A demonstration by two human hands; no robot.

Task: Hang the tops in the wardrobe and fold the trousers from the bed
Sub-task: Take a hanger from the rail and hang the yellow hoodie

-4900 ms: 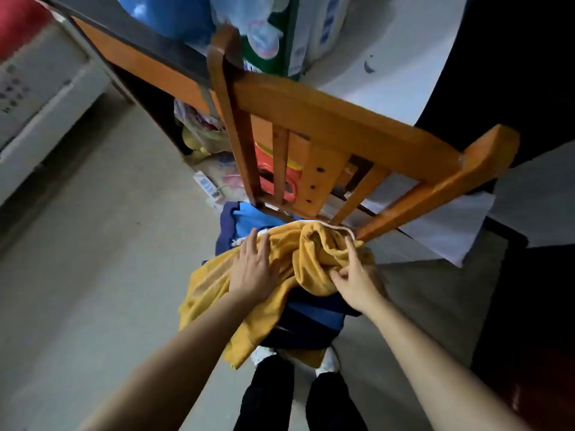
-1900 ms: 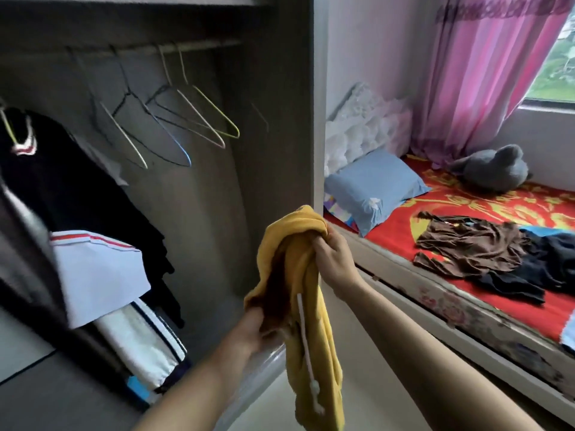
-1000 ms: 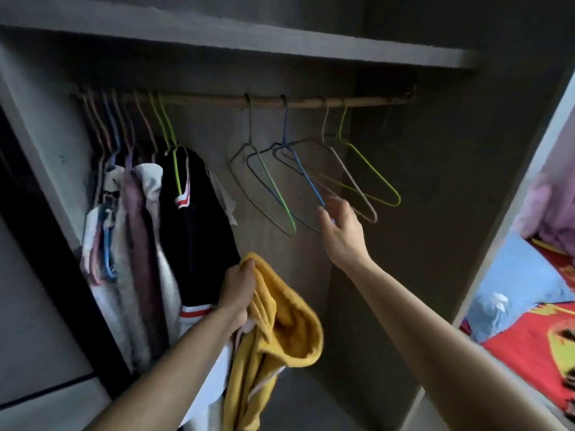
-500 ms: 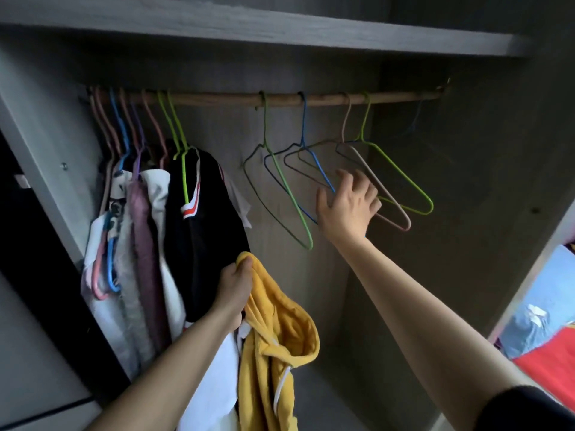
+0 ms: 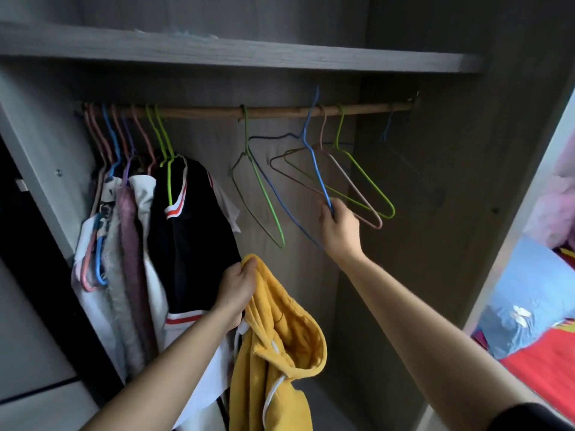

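I face the open wardrobe. My left hand [image 5: 237, 284] grips a yellow hooded top [image 5: 281, 346] that hangs down from it in front of the clothes. My right hand [image 5: 339, 227] is closed on the lower corner of a blue wire hanger [image 5: 314, 163] whose hook sits at the wooden rail [image 5: 280, 112]. Beside it hang a green hanger [image 5: 264, 197], a pink hanger [image 5: 351, 188] and a lime hanger [image 5: 367, 181], all bare.
Several tops on coloured hangers fill the rail's left end, a black top with red and white trim [image 5: 193, 219] nearest. A grey shelf [image 5: 249, 54] runs above the rail. At the right edge lie a blue pillow [image 5: 529, 293] and the red bed cover [image 5: 547, 368].
My right hand went from open fingers against the bare hangers to a closed grip on the blue hanger, tilting it. The left hand still holds the yellow top.
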